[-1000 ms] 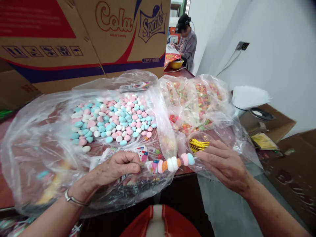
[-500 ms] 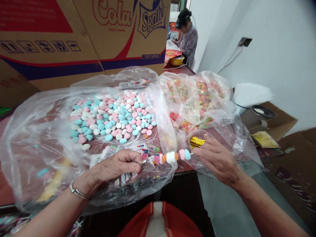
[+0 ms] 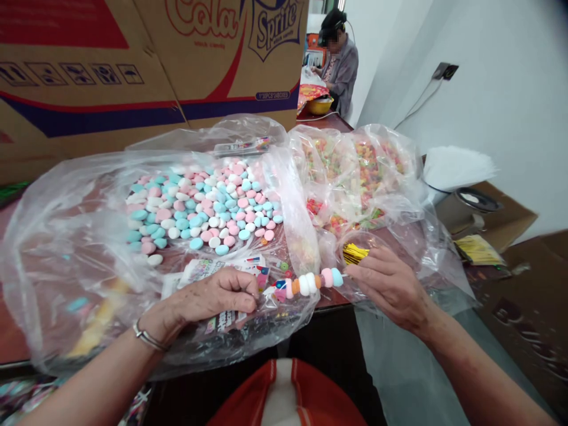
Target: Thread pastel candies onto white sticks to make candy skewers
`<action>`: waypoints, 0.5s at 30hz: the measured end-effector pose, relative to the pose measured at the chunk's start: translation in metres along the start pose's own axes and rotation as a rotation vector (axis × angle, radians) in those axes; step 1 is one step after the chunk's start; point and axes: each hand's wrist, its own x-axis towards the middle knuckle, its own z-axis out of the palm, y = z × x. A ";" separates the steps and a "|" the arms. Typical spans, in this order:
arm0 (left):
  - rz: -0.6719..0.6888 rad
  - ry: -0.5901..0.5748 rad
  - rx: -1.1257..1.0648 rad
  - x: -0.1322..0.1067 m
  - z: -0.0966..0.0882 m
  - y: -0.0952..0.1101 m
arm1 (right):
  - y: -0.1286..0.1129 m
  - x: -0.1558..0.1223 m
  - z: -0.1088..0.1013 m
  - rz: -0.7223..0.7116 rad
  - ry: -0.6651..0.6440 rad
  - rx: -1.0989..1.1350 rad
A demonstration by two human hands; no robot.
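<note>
A candy skewer (image 3: 310, 284) with pink, orange, white and blue sweets on a thin white stick runs level between my hands. My right hand (image 3: 393, 284) pinches the stick's end beside the blue sweet. At the skewer's left end is a small clear wrapper (image 3: 276, 290) with colourful print, covering the end sweets. My left hand (image 3: 217, 296) is closed, thumb against forefinger, at the wrapper's outer end; its exact grip is partly hidden. Under my left hand lie printed packets (image 3: 222, 269). Gold twist ties (image 3: 355, 253) sit in a clear round tub just behind my right fingers.
Pink, blue and white candies (image 3: 208, 207) lie on a large clear plastic bag (image 3: 57, 219). Bags of colourful gummies (image 3: 368, 171) are behind to the right. A big cardboard box (image 3: 222, 89) walls off the back left. A co-worker (image 3: 339, 65) sits beyond.
The wrapper at the skewer's left end has shifted, and its blue and red print now shows. Both hands stay almost in place; the view has moved slightly.
</note>
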 end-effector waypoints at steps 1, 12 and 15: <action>-0.018 0.001 -0.010 0.000 0.000 0.000 | -0.001 0.000 -0.001 -0.019 0.002 0.001; -0.106 -0.019 -0.024 -0.006 -0.001 0.003 | 0.001 -0.001 -0.007 -0.014 -0.006 0.043; -0.100 -0.029 -0.054 -0.006 -0.003 0.000 | -0.002 0.001 -0.008 -0.029 0.010 0.005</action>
